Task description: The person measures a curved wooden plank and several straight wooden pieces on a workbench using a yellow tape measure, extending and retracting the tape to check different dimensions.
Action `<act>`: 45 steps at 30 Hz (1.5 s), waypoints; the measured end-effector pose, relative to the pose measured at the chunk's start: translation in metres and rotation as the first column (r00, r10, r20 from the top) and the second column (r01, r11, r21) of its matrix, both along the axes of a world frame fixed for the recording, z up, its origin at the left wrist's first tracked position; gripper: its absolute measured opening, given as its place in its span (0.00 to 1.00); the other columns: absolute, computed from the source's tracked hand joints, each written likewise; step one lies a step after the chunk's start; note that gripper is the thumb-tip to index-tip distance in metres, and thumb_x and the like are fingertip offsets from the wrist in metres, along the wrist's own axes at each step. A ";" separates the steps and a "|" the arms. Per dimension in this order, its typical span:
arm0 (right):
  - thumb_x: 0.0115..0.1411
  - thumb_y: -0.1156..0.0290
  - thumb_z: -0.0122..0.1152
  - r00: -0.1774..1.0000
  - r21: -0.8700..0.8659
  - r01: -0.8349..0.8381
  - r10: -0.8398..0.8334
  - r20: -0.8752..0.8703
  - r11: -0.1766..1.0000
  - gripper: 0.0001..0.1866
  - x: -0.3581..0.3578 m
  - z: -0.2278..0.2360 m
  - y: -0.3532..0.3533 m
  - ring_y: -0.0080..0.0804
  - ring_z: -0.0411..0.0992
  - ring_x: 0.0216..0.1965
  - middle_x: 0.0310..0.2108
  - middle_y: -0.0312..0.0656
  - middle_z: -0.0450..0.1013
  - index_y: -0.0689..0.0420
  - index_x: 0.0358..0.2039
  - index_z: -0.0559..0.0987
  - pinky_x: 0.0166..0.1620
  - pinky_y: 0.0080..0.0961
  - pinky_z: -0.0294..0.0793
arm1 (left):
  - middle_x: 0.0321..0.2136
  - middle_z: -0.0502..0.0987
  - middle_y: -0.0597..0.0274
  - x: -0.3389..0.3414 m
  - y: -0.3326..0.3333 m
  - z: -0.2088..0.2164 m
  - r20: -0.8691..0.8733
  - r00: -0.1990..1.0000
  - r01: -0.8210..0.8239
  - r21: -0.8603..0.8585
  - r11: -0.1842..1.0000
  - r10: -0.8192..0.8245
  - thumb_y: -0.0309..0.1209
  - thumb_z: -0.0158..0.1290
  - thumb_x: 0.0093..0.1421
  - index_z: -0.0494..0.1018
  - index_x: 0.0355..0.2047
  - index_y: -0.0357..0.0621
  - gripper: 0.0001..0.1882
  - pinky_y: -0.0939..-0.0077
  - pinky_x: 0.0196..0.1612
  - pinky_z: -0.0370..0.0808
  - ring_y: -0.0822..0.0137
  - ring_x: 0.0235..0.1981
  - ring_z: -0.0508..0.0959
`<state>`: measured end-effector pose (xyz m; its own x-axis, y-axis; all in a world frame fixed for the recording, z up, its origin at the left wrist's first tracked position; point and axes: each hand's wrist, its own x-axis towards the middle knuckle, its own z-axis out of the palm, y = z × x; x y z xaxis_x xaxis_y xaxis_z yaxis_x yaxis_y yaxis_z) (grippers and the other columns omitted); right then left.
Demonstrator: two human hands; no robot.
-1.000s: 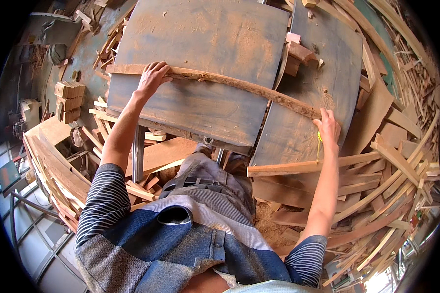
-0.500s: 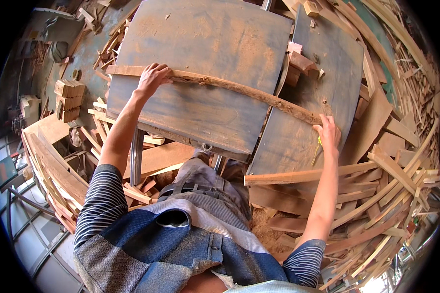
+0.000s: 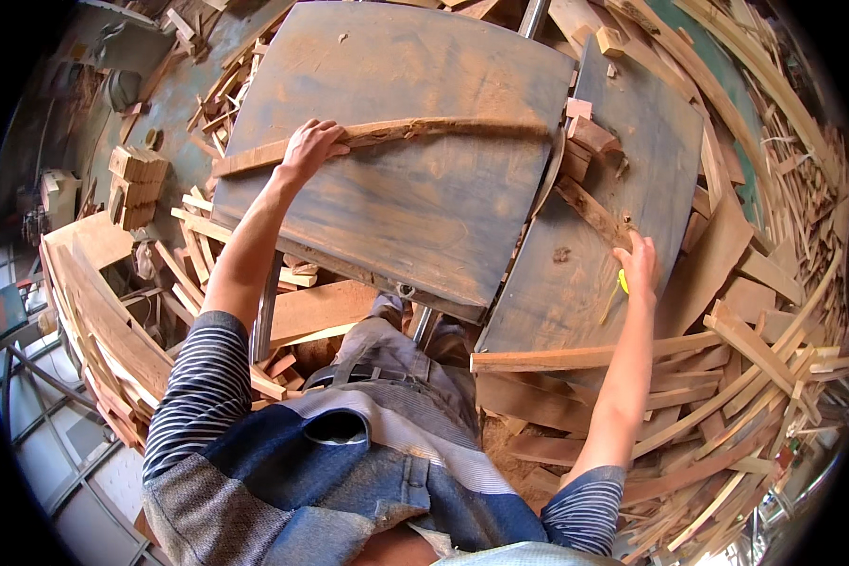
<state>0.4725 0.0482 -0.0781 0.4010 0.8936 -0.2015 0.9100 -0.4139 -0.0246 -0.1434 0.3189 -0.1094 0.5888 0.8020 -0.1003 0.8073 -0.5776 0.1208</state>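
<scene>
A long, bark-edged wooden strip (image 3: 443, 126) lies across the larger metal plate of a saw table (image 3: 377, 226). My left hand (image 3: 313, 149) is closed over it, nearer its left end. Its right end stops near the gap between the table's two plates, where a thin curved metal blade (image 3: 549, 174) shows. Beyond the gap, a short wooden piece (image 3: 590, 209) lies slantwise on the right-hand plate. My right hand (image 3: 640, 262) grips its near end, the fingertips partly hidden. Something small and yellow (image 3: 623, 281) shows beside that hand.
Small wood blocks (image 3: 590, 135) sit by the gap on the right plate. A board (image 3: 594, 355) juts along the table's near right edge. Offcuts (image 3: 774, 358) heap up at the right, with more boards (image 3: 113, 302) at the left and stacked blocks (image 3: 137, 184) behind them.
The single strip that spanned both plates is now two pieces, parted near the gap. The long piece has swung, its right end farther away; the short one lies by my right hand.
</scene>
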 end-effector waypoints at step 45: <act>0.52 0.69 0.74 0.990 0.012 -0.083 0.084 -0.117 0.996 0.32 0.009 0.008 -0.130 0.53 0.76 0.52 0.52 0.50 0.77 0.55 0.57 0.70 0.51 0.46 0.76 | 0.48 0.78 0.61 0.077 -0.123 -0.002 0.286 0.916 0.296 -0.009 0.955 -0.281 0.34 0.66 0.54 0.76 0.44 0.44 0.19 0.57 0.56 0.73 0.55 0.53 0.75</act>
<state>0.4815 -0.0818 -0.0702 0.2988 0.9245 -0.2366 0.9320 -0.3360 -0.1359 -0.0663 0.1960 -0.1116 0.8039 0.5912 0.0646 0.5360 -0.7673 0.3520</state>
